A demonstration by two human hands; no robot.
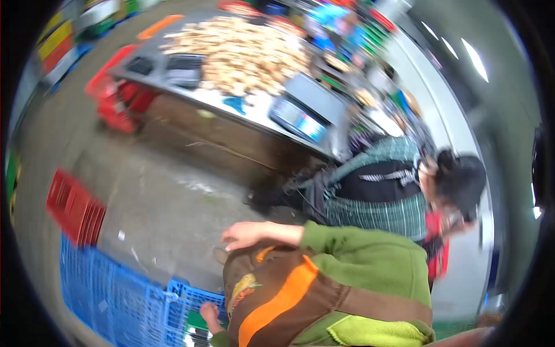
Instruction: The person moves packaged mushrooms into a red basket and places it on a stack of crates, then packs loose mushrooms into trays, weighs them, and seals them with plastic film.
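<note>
My right hand [247,234] hangs beside the brown apron [274,289] with an orange stripe, its fingers loosely stretched and nothing in them. My left hand [209,312] is low on the other side of the apron, close to the rim of a small blue crate [193,294]. Blur smears its fingers, so I cannot tell what they grip. A long blue crate [110,283] lies beside the small one. Both my arms are in green sleeves [364,248].
Pale pieces [248,52] are heaped on a metal table [225,104], with a scale [300,118] at its edge. A co-worker [376,191] in a green checked garment bends beside it. Red crates [75,208] and a red bin [118,98] stand on the grey floor [162,208].
</note>
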